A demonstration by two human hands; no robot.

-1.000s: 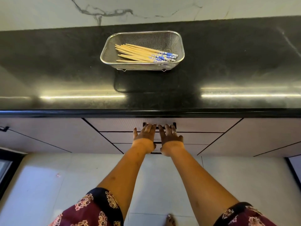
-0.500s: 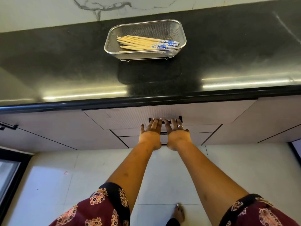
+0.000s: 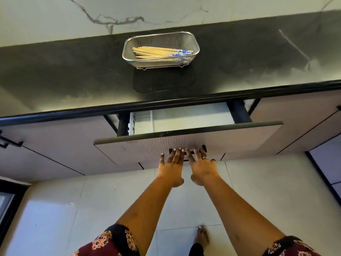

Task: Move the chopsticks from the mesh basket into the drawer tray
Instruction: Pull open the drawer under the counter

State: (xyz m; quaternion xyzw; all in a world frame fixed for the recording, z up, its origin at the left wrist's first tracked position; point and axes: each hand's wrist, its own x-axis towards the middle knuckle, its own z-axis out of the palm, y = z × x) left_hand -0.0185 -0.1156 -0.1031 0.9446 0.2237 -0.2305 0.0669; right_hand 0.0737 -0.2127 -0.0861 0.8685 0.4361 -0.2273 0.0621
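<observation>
A steel mesh basket stands on the black countertop near the wall. Several wooden chopsticks with blue-and-white patterned ends lie flat in it. Below the counter edge, the top drawer stands partly pulled out. Inside it shows a pale tray with a ribbed compartment at the left and a wide bare one to the right. My left hand and my right hand sit side by side on the drawer front, fingertips hooked into the black recessed handle.
Pale cabinet fronts flank the drawer on both sides, with more drawers beneath it. A marble-look wall backs the counter. A light tiled floor lies below, with my bare foot on it.
The drawer has slid out from shut to partly open, with both hands on its handle coming toward me. The tray inside has come into sight. Basket and chopsticks have not moved.
</observation>
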